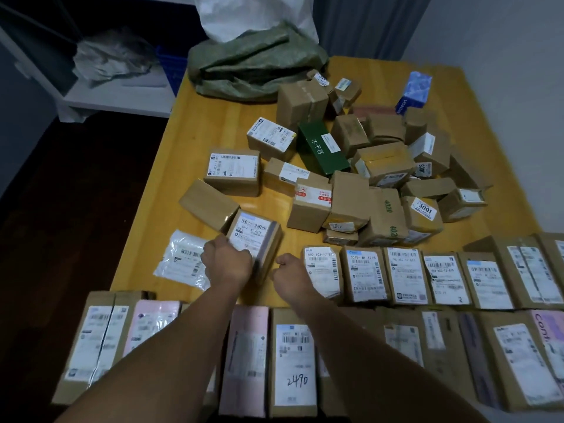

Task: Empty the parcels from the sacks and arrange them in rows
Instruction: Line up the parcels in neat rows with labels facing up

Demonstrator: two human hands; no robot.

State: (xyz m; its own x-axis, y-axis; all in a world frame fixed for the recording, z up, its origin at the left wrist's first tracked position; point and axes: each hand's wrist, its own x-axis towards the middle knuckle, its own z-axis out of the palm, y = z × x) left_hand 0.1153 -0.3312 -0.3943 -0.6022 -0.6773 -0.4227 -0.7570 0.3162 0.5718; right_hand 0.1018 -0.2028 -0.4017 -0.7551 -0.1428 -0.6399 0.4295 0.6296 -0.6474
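Observation:
My left hand point(227, 264) grips the near end of a small cardboard parcel with a white label point(254, 233), which is tilted on the yellow table point(213, 123). My right hand point(290, 277) sits just right of it with curled fingers, against the left end of a row of labelled boxes point(406, 276); I cannot tell if it holds the first box. A second row of boxes point(293, 361) lines the near edge. A loose heap of parcels point(372, 166) fills the middle and right of the table. A crumpled green sack point(256, 65) lies at the far edge.
A flat white plastic mailer point(183, 259) lies left of my left hand. A white sack point(253, 13) stands behind the green one. A white shelf with crumpled bags point(113, 56) is at the far left. The floor left of the table is dark.

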